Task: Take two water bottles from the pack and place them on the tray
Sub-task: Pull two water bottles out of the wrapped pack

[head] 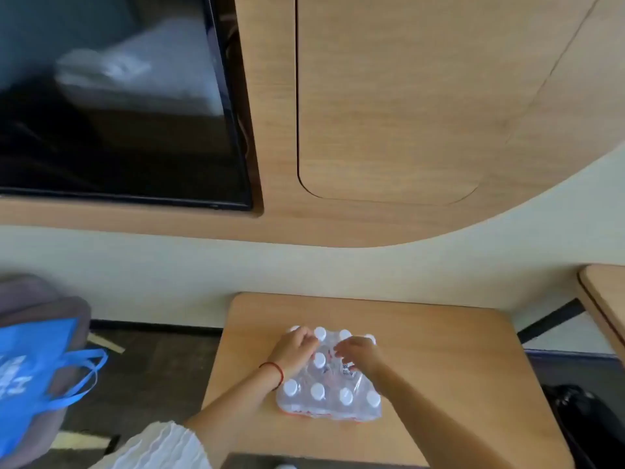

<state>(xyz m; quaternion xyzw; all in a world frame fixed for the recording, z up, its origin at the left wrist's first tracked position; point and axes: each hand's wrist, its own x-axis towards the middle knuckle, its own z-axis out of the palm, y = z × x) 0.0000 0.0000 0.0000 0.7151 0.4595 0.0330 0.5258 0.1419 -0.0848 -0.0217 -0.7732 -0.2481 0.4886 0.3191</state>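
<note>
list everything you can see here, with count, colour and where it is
shrink-wrapped pack of clear water bottles with white caps: one, on the table, middle
small wooden table: one, light brown, against the wall
black flat screen: one, set in the wood panel, upper left
blue fabric tote bag: one, far left, on a grey seat
second wooden surface: one, right edge
tray: none in view
left hand: red cord at wrist, on the pack's top
right hand: on the pack's top

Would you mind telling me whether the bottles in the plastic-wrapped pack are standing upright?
Upright: the clear shrink-wrapped pack of water bottles shows white caps facing up.
</note>
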